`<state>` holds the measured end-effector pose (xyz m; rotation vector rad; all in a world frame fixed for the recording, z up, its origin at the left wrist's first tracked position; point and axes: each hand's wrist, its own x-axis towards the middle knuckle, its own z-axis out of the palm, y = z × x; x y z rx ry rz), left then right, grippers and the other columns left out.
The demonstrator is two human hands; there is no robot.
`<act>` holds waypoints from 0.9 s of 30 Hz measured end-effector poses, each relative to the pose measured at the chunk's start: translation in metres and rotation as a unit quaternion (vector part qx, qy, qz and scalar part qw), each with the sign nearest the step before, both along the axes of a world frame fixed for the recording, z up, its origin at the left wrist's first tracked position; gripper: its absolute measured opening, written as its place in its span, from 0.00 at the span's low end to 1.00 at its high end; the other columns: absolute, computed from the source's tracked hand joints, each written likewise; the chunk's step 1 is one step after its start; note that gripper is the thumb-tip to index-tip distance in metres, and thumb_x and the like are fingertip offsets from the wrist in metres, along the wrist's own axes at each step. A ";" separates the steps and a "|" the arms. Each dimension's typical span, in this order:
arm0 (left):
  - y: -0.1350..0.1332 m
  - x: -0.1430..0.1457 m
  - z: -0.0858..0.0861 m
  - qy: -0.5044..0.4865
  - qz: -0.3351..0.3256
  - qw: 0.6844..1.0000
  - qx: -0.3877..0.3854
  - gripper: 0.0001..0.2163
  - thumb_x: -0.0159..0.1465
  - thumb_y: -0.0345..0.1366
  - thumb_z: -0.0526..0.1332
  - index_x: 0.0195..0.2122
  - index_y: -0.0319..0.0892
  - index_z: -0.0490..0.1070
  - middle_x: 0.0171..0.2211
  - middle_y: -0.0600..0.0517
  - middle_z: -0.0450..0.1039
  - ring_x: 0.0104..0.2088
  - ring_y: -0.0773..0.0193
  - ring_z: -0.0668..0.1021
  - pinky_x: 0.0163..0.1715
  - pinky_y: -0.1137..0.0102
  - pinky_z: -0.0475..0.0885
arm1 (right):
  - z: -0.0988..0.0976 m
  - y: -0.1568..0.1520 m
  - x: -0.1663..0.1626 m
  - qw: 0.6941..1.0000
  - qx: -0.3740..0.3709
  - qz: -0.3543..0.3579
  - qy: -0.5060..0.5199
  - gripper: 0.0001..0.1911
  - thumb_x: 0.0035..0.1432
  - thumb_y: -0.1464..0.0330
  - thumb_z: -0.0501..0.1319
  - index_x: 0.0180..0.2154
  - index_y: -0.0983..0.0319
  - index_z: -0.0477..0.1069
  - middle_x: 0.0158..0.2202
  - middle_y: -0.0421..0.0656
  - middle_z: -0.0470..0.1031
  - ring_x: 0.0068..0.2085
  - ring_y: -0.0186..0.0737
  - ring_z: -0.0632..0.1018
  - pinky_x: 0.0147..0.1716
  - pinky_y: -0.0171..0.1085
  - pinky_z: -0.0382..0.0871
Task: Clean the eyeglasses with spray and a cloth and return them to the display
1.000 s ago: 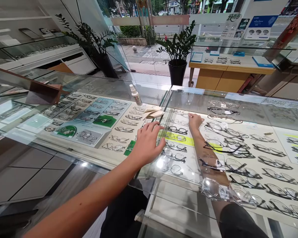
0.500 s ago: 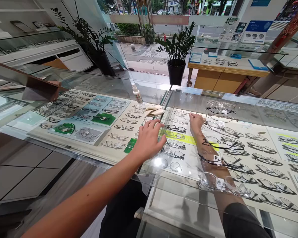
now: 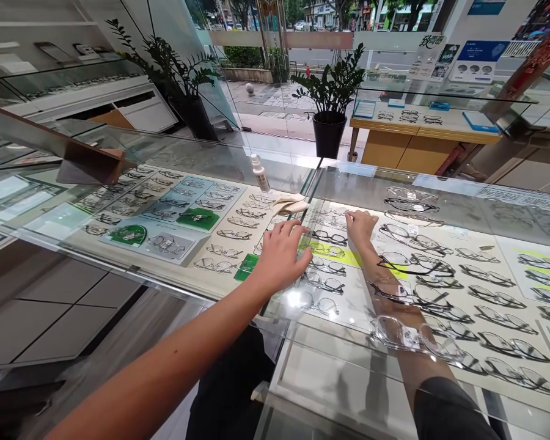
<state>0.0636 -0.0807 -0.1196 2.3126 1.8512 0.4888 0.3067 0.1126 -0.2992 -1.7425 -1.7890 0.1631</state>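
My left hand [image 3: 284, 256] rests on the glass countertop [image 3: 197, 156] near the joint between two display cases, its fingers spread and holding nothing. Inside the right-hand case, beneath the glass, my right hand [image 3: 361, 227] has its thumb and fingers pinched at the right end of a thin-rimmed pair of eyeglasses [image 3: 333, 218]. That pair lies at the back of a column of glasses. Just in front of it is a dark-framed pair [image 3: 330, 238], and then a pair on a yellow strip [image 3: 327, 250]. Reflections blur the fingertips.
Several pairs of glasses [image 3: 407, 330] stand on the glass above my right forearm. A white spray bottle [image 3: 260, 173] and a folded cream cloth [image 3: 289, 204] sit on the counter beyond my left hand. A brown wooden-backed stand [image 3: 91, 166] is at the left.
My right hand has shifted slightly left, toward the thin-rimmed eyeglasses at the back. My left hand stays in place on the glass; the view has moved a little.
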 end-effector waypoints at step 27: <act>0.000 0.000 0.001 0.003 0.003 1.000 0.000 0.18 0.72 0.41 0.57 0.61 0.47 0.72 0.69 0.42 0.69 0.70 0.41 0.69 0.65 0.44 0.68 | 0.005 0.019 -0.017 0.997 0.008 -0.067 -0.024 0.23 0.80 0.64 0.49 0.52 0.60 0.83 0.49 0.52 0.84 0.48 0.51 0.72 0.52 0.50 0.51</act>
